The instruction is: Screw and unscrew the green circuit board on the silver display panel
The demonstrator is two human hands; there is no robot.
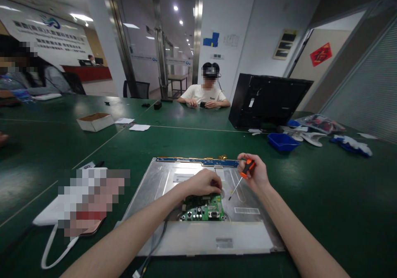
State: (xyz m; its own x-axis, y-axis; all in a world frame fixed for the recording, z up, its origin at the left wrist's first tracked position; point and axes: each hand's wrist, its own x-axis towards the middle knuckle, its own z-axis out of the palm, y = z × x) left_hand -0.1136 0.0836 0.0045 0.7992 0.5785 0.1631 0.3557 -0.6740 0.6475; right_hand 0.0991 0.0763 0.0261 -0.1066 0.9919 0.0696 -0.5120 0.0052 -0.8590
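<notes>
My right hand (254, 174) has its grip closed on the orange-handled screwdriver (242, 178), shaft angled down toward the metal back panel (248, 224). My left hand (205, 182) rests curled on the top edge of the green circuit board (206, 210); I cannot tell whether it pinches anything. The panel lies flat on the green tabletop (325, 195), just in front of me. I'd judge the work goes best with the board held steady and the tip seated squarely before turning. A blue tray (283, 141) sits well apart.

Both forearms are bare to the frame's edge, with no sleeves, gloves, watch or rings
</notes>
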